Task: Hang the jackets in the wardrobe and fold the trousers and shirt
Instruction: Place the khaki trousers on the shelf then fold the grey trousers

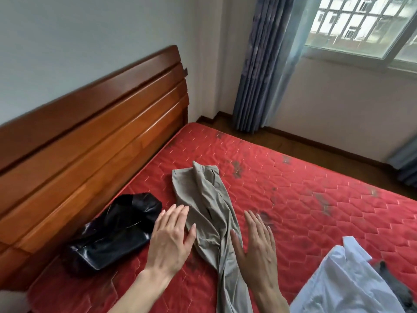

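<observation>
Trousers: the khaki trousers [209,204] lie twisted lengthwise on the red mattress [316,177], not yet folded.
Left hand: left hand [171,240] flat, fingers [178,213] straight and together, at the trousers' left edge.
Right hand: right hand [259,245] flat, fingers slightly spread, thumb touching the trousers.
Shirt: the white shirt [338,285] lies loose at lower right, unfolded.
Black garment: a shiny black garment [112,229], possibly a jacket, sits bundled by the headboard [90,136], unhung.
Progress: early, by my judgement; no wardrobe in view.
</observation>
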